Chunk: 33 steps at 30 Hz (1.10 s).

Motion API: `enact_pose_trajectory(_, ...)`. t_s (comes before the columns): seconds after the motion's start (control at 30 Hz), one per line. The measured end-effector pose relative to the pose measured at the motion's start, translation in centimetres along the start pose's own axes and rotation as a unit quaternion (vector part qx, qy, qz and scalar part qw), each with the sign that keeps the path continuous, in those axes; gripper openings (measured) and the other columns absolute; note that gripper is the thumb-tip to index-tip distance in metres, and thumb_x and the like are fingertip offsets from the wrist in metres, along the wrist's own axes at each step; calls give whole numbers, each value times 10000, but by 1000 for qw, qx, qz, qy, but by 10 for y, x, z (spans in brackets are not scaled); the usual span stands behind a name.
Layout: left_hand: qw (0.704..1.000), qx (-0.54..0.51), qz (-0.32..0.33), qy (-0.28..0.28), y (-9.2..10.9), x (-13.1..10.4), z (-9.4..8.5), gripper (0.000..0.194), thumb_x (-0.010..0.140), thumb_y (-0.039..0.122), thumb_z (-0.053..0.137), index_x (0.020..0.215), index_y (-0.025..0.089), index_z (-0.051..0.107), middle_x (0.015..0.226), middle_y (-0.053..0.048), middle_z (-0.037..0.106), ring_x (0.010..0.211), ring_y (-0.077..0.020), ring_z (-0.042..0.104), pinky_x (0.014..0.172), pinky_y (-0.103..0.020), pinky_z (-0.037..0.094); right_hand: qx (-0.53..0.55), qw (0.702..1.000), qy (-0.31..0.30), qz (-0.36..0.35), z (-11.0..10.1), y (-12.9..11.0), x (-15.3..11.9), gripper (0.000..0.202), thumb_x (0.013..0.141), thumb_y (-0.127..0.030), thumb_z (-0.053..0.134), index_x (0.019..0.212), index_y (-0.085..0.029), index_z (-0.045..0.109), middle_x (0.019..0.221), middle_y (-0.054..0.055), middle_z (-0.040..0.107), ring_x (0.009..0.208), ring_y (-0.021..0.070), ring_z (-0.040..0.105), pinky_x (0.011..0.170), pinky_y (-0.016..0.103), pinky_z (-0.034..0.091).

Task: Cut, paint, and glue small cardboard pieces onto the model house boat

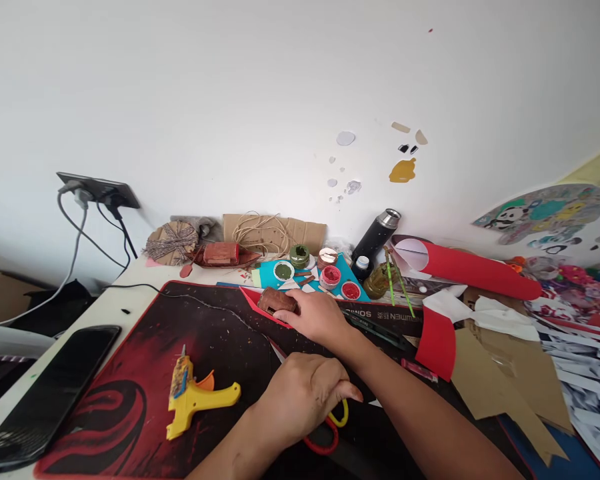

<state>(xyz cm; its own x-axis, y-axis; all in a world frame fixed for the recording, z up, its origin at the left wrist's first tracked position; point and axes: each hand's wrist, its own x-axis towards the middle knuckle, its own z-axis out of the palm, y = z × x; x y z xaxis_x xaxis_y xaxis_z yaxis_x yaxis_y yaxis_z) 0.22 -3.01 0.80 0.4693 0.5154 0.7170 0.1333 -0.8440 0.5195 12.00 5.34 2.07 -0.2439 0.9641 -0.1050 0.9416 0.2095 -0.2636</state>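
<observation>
On a black-and-red desk mat (pixel 145 347), the right hand (pixel 315 317) grips a rough brown cylinder (pixel 279 301) at red card (pixel 251 299); the left hand (pixel 305 393), fingertips hidden, grip unclear, partly covers red-and-yellow-handled scissors (pixel 325 451).

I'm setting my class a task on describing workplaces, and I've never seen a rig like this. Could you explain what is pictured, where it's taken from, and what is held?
There is no robot here, just a person's two bare hands. The single picture comes from a camera worn on the head, looking forward and down.

The right hand holds a small brown model part beside red paper. The left hand is over red-and-yellow scissors; whether it grips them, I cannot tell.

On the dark mat lies a yellow glue gun, with a black phone to its left. Behind are a model boat, open paint pots and a black flask.
</observation>
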Motion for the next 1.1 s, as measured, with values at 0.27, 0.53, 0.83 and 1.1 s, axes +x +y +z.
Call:
enact_pose_trajectory(0.27,998,-52,-31,10,-2,3,0,149,1099,226,580,952,200,574,841,-40,739,727,-168,714,654,-246,543,25,1000,9,-17,-6,3,-6,515,1000,-636,662,1338,-259,753,1051,99,847,989,335,776,758,365,495)
enact_pose_trajectory(0.53,995,-73,-68,4,-3,2,2,211,1032,67,574,864,194,573,830,-47,688,729,-169,660,651,-248,507,28,999,-29,-33,-4,10,-6,593,990,-611,700,1457,-246,715,1183,128,837,1080,342,767,875,392,532)
enact_pose_trajectory(0.83,990,-102,-102,5,-4,-4,2,192,1002,73,616,856,198,613,761,-15,692,663,-149,669,611,-227,476,90,995,11,-28,-4,11,-10,542,991,-572,712,1447,-279,729,926,62,836,940,290,763,817,347,510)
enact_pose_trajectory(1.1,991,-64,-113,-18,-3,-3,3,208,1024,124,629,833,205,613,711,6,706,606,-135,667,572,-208,483,326,922,210,17,7,36,-44,329,1015,-453,605,1012,-214,831,819,48,796,685,199,687,697,308,516)
